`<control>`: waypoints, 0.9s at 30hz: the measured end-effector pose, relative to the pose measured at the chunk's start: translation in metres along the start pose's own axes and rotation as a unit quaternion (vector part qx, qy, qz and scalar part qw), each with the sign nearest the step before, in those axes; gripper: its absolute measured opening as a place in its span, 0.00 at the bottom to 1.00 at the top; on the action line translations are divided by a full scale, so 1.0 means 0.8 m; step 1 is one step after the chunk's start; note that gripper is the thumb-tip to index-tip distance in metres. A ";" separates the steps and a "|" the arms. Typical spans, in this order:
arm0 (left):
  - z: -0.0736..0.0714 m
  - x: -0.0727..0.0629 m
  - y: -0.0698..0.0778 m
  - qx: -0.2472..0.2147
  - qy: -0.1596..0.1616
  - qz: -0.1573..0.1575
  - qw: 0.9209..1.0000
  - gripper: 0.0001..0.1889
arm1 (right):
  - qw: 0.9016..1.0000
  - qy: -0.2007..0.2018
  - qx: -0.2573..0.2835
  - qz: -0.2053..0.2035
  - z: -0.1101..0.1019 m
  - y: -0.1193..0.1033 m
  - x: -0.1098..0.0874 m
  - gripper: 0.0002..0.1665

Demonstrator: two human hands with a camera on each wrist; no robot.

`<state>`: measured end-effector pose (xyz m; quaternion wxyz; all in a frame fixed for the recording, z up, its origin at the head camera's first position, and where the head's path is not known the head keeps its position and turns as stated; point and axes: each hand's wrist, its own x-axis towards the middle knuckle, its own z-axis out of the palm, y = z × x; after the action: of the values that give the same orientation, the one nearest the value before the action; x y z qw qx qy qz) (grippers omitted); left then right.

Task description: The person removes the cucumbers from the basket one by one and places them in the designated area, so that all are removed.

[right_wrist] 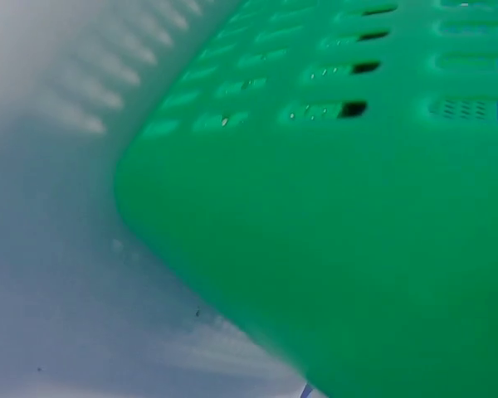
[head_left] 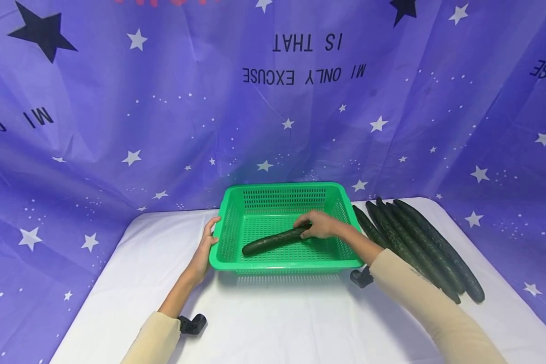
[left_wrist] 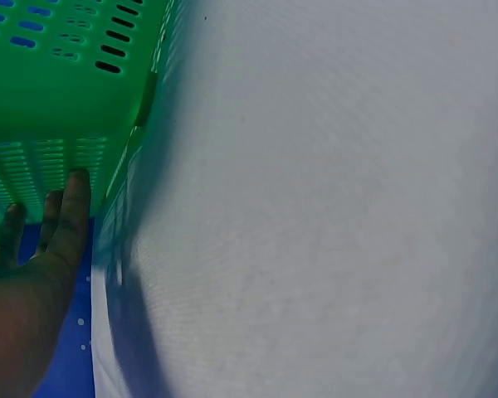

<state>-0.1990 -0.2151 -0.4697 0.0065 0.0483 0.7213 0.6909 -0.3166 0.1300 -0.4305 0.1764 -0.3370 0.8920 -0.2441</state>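
A green plastic basket (head_left: 286, 265) with slotted walls stands on the white-covered table. Inside it lies a dark green cucumber (head_left: 273, 241), slanting up to the right. My right hand (head_left: 320, 225) reaches over the basket's right side and grips the cucumber's right end, partly covering it. At the left rim, my left hand (head_left: 205, 250) holds the basket. In the left wrist view, the fingers (left_wrist: 70, 215) of that hand reach up against the outer wall. The right wrist view shows mostly the basket wall (right_wrist: 332, 215), with the right hand out of sight.
Several long cucumbers (head_left: 418, 237) lie side by side on the table (head_left: 282, 323), right of the basket. A purple star-printed cloth (head_left: 236, 131) hangs behind and at both sides. Each wrist wears a black camera, one being the left wrist camera (head_left: 193, 324).
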 end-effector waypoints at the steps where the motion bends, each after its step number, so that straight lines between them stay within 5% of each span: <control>1: 0.000 0.000 0.000 0.000 -0.001 -0.002 1.000 0.33 | 1.000 -0.006 -0.003 0.003 0.000 0.000 0.001 0.23; 12: 0.000 -0.001 0.001 0.001 -0.001 -0.006 1.000 0.33 | 0.999 -0.037 -0.034 -0.006 0.004 -0.004 0.001 0.27; 19: 0.000 -0.001 0.001 -0.003 -0.006 -0.002 1.000 0.34 | 0.998 -0.049 -0.006 -0.029 0.001 -0.009 -0.003 0.28; 27: -0.001 -0.001 0.001 -0.014 -0.009 -0.002 1.000 0.33 | 0.997 0.008 0.029 -0.067 -0.006 -0.010 -0.011 0.28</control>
<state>-0.1980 -0.2160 -0.4693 0.0151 0.0529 0.7113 0.7007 -0.3086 0.1321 -0.4210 0.1625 -0.3884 0.8615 -0.2837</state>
